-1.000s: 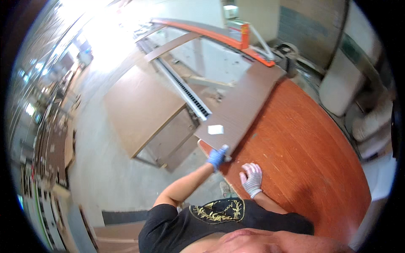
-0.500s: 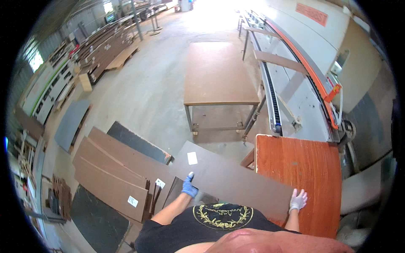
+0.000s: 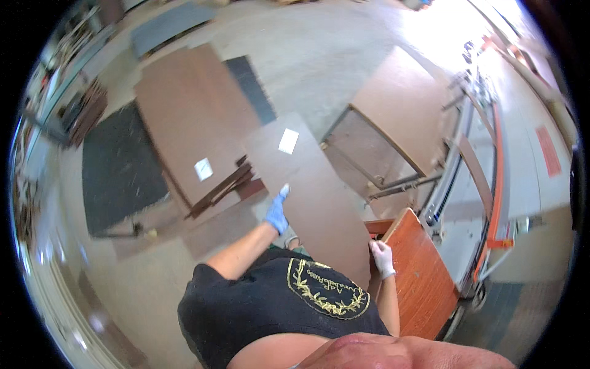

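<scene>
A long brown board (image 3: 319, 203) with a white label (image 3: 288, 141) slants in front of my body. My left hand (image 3: 277, 212), in a blue glove, grips its left long edge, thumb on top and fingers mostly hidden beneath. At the opposite edge, my right hand (image 3: 382, 258), in a pale glove, is closed with its fingers curled over the rim. The far end of this board overlaps the near right corner of a stack of brown boards (image 3: 190, 104), which bears another label (image 3: 203, 169). Close by my right hand stands a reddish wooden table (image 3: 424, 277).
A brown-topped metal-framed table (image 3: 399, 92) stands ahead right, beside a long machine with an orange rail (image 3: 496, 172). Black sheets (image 3: 120, 172) lie under the board stack. Farther left is a grey panel (image 3: 172, 27) on the floor.
My view has turned left toward the stack. My right hand has gone from spread fingers by the reddish table to closed on the board's edge; the board now lies clear of the tabletop.
</scene>
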`<action>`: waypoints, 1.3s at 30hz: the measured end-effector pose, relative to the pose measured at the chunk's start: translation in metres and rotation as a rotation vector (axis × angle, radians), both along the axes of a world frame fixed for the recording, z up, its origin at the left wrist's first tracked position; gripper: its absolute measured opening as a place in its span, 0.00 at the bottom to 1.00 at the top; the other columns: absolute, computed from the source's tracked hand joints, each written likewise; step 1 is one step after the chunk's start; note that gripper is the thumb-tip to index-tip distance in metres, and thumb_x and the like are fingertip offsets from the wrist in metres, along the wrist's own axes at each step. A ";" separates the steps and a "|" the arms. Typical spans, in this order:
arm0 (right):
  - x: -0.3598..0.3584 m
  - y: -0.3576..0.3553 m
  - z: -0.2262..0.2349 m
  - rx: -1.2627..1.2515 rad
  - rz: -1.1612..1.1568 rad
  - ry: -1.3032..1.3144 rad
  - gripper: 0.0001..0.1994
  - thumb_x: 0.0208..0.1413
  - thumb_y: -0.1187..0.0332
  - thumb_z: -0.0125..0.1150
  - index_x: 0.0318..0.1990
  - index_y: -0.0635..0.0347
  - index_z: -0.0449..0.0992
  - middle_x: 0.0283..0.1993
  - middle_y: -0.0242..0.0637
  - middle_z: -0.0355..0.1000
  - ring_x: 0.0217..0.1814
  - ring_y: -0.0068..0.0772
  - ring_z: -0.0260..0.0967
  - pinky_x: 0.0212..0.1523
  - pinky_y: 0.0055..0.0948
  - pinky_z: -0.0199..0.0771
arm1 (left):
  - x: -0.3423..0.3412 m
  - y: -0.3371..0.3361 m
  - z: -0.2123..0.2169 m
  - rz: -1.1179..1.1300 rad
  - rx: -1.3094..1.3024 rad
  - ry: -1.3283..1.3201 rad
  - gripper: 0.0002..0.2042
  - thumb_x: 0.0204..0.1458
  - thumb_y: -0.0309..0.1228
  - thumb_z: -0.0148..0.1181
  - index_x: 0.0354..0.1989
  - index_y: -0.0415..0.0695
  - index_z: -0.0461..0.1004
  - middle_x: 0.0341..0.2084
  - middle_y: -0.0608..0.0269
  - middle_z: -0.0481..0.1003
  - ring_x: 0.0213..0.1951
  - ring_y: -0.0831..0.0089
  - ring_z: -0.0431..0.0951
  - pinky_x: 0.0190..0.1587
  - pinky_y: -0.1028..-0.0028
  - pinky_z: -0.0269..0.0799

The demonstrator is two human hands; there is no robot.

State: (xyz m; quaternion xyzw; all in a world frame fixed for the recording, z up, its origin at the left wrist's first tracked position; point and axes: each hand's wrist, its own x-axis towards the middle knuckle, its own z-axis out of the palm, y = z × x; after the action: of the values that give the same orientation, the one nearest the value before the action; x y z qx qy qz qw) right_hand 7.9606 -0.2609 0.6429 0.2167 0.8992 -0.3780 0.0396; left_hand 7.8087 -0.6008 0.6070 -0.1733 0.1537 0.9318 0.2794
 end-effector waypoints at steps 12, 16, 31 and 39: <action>-0.266 -0.252 -0.010 -0.269 0.607 0.115 0.21 0.50 0.59 0.56 0.48 0.65 0.70 0.42 0.42 0.72 0.48 0.32 0.67 0.49 0.27 0.64 | 0.061 -0.058 -0.014 0.492 -0.787 0.022 0.24 0.46 0.27 0.60 0.53 0.44 0.61 0.46 0.62 0.68 0.46 0.68 0.68 0.49 0.66 0.66; -0.260 -0.282 0.027 -0.936 0.703 0.071 0.21 0.52 0.65 0.57 0.52 0.64 0.67 0.52 0.38 0.66 0.55 0.29 0.60 0.53 0.29 0.62 | 0.043 -0.107 0.027 0.655 -0.955 -0.027 0.30 0.48 0.29 0.58 0.59 0.45 0.54 0.54 0.61 0.61 0.58 0.65 0.56 0.60 0.64 0.50; -0.144 0.141 0.003 -0.192 -1.039 1.099 0.19 0.46 0.63 0.59 0.43 0.64 0.65 0.37 0.35 0.64 0.36 0.31 0.62 0.44 0.32 0.67 | 0.029 -0.020 0.010 0.348 -1.375 0.705 0.24 0.52 0.24 0.52 0.58 0.39 0.55 0.56 0.55 0.58 0.58 0.66 0.58 0.61 0.69 0.51; -0.100 0.222 0.044 -0.754 -1.394 1.155 0.26 0.45 0.59 0.62 0.49 0.66 0.64 0.48 0.44 0.65 0.50 0.42 0.62 0.53 0.42 0.63 | 0.053 -0.052 0.026 0.076 -1.297 0.684 0.28 0.48 0.21 0.56 0.59 0.38 0.54 0.56 0.56 0.58 0.58 0.67 0.57 0.61 0.70 0.50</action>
State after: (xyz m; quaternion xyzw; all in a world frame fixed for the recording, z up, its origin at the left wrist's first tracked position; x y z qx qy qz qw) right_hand 7.8607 -0.0392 0.6866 0.4541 0.2713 -0.6270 -0.5719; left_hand 7.8617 -0.6529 0.6328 -0.0085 0.7469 0.6645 0.0244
